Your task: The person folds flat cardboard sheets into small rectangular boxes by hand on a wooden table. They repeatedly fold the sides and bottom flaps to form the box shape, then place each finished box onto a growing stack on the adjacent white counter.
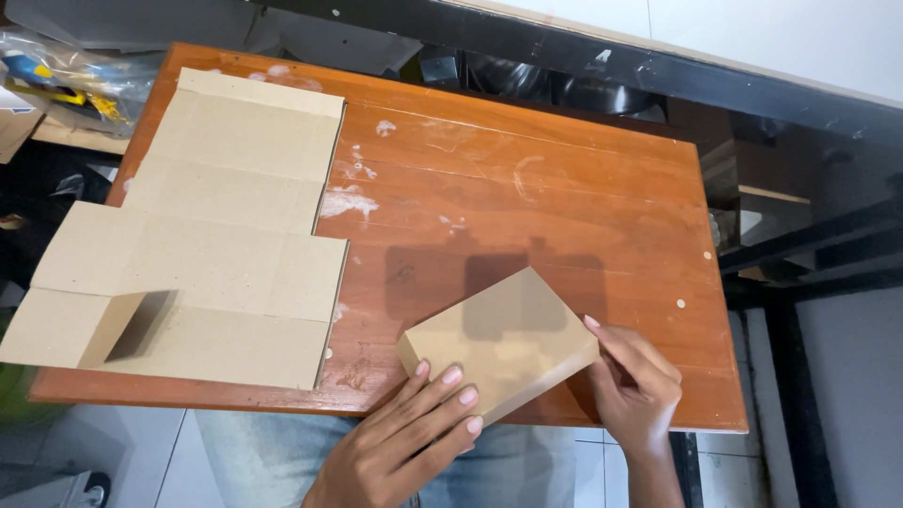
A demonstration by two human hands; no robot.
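Plain tan folded box (503, 339); same tan on flat cardboard sheet (216, 245); reddish-brown wood-grain table (527, 188) with white smears; black frame (658, 75) behind.

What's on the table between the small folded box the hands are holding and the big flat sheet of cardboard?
Nothing stands there. In the head view, between the small box and the flat cardboard sheet only bare wooden table shows, marked with whitish smears.

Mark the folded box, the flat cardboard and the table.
box (508, 339), head view, middle of its top face.
flat cardboard (226, 245), head view, centre panel.
table (564, 188), head view, bare wooden top.
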